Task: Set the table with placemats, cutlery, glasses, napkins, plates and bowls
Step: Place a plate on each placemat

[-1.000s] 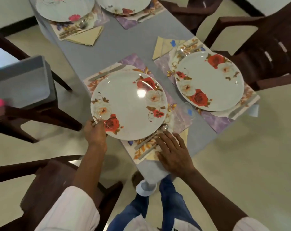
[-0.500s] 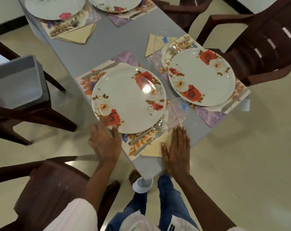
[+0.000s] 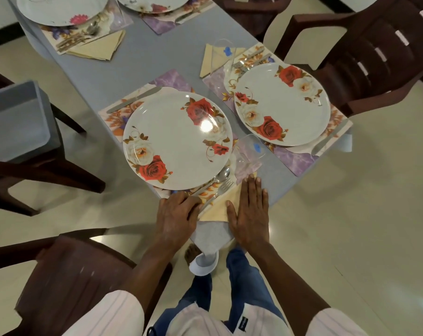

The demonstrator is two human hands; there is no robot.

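A white plate with red roses (image 3: 176,139) lies on a floral placemat (image 3: 118,117) at the near corner of the grey table (image 3: 142,61). A knife (image 3: 133,100) lies beyond the plate; a spoon (image 3: 221,177) and fork (image 3: 220,189) lie on its near right side. A clear glass (image 3: 250,152) stands to the right of the plate. My right hand (image 3: 250,212) lies flat on a yellow napkin (image 3: 221,206) at the table's edge. My left hand (image 3: 175,214) rests on the placemat's near edge, next to the cutlery, fingers bent.
A second setting sits to the right with a rose plate (image 3: 282,104), glass (image 3: 221,57) and napkin (image 3: 209,61). Two more settings lie at the far end. Brown chairs (image 3: 365,59) surround the table; one on the left holds a grey bin (image 3: 16,120).
My left hand has left the plate's rim and moved right to the placemat's near edge. My right hand slid from the cutlery onto the napkin and flattened there.
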